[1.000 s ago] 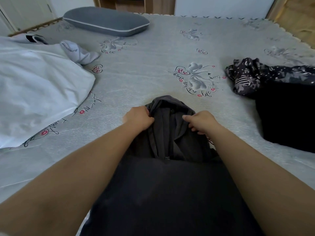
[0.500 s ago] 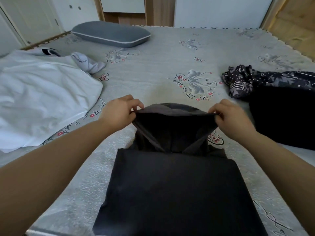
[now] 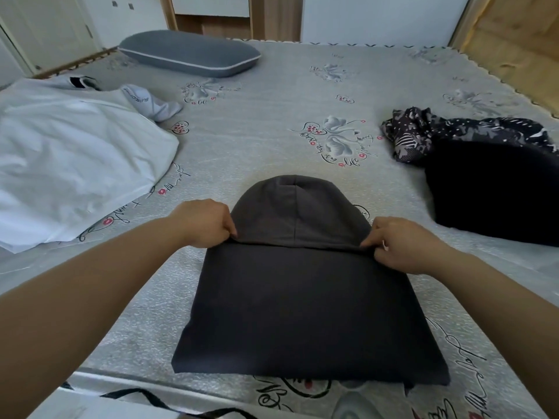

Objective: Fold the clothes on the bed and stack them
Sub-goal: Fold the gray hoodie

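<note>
A grey patterned bed (image 3: 272,122) carries a dark grey folded hoodie (image 3: 302,306) lying flat between both hands, hood (image 3: 296,210) spread just beyond them. The left hand (image 3: 205,223) and right hand (image 3: 402,243) each pinch a shoulder corner at the hood's base. Folding this garment seems nearly finished; next, probably, the hood folds back over the body.
</note>
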